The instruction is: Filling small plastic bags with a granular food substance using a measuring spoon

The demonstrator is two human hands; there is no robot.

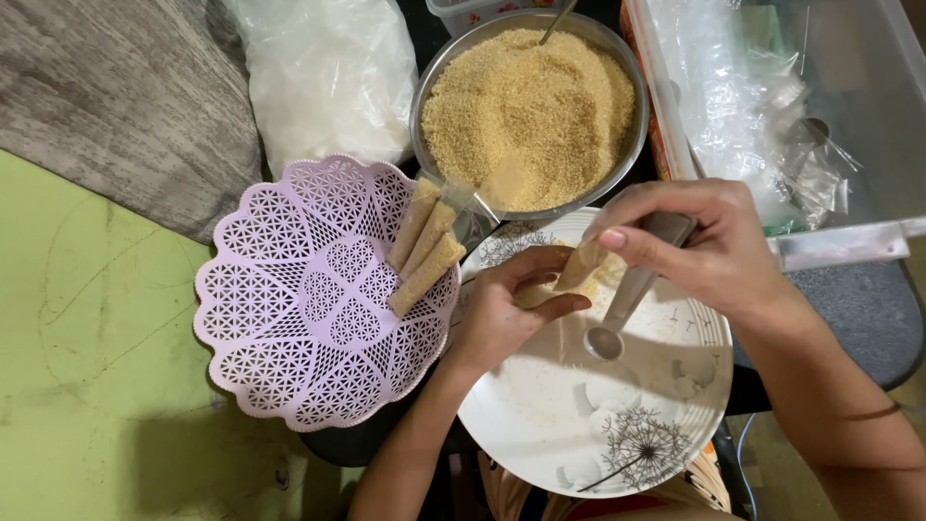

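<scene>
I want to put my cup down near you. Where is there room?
The green floor left of the lilac basket is bare. The lower white plate has a free patch below the spoon. Crowded: the left hand, right hand, crumb bowl.

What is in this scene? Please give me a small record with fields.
left hand: left hand holds a small packet of brown grains over the plate
right hand: right hand pinches the packet top and holds a metal spoon
plate: white plate with flower print, under both hands
basket: lilac plastic basket with three filled packets
bowl: metal bowl full of brown grains
</scene>
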